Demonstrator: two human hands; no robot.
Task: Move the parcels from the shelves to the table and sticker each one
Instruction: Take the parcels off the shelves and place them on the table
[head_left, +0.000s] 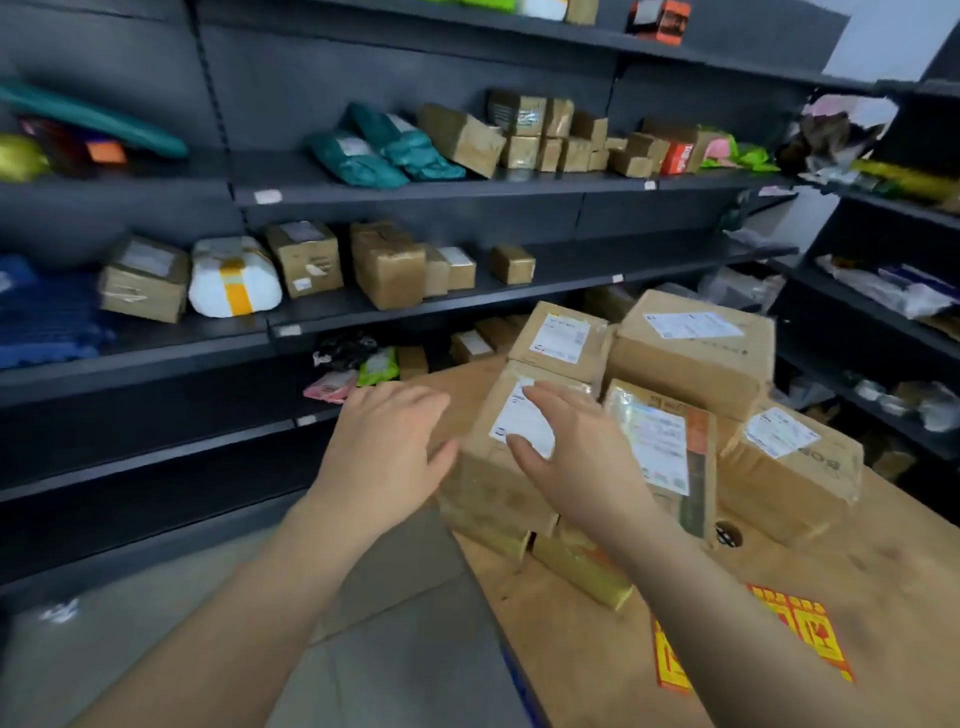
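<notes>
The parcel (483, 478) you are working on is a taped cardboard box with a white label (519, 421) on top. It sits at the near left corner of the pile on the surface (571, 654), perched on smaller boxes (582, 571) close to the edge. Your hands are both spread with straight fingers and clamped on nothing. The left hand (387, 431) is just beside the box's left face, and the right hand (571, 462) is over the label. The blur hides whether either one touches.

Judging by its square corners, the box should be stiff enough to take a firm squeeze. The glossy tape may be slick, so take it by the two opposite side faces on bare cardboard, with your thumbs over the top edge. Its weight cannot be read from here. Because of that uneven base, keep it level as you shift it.

Around it stand a taller box (558, 340) behind, a large carton (691, 358) and a tape-wrapped one (660, 441) to the right. All are sealed, so their contents are unseen. Red and yellow sticker sheets (810, 639) lie nearer you on the surface.

The shelves (415, 312) beyond hold more cardboard boxes, a white wrapped bundle (234, 278) and green soft mailers (384, 148). The mailers will flex, so support them from beneath.
</notes>
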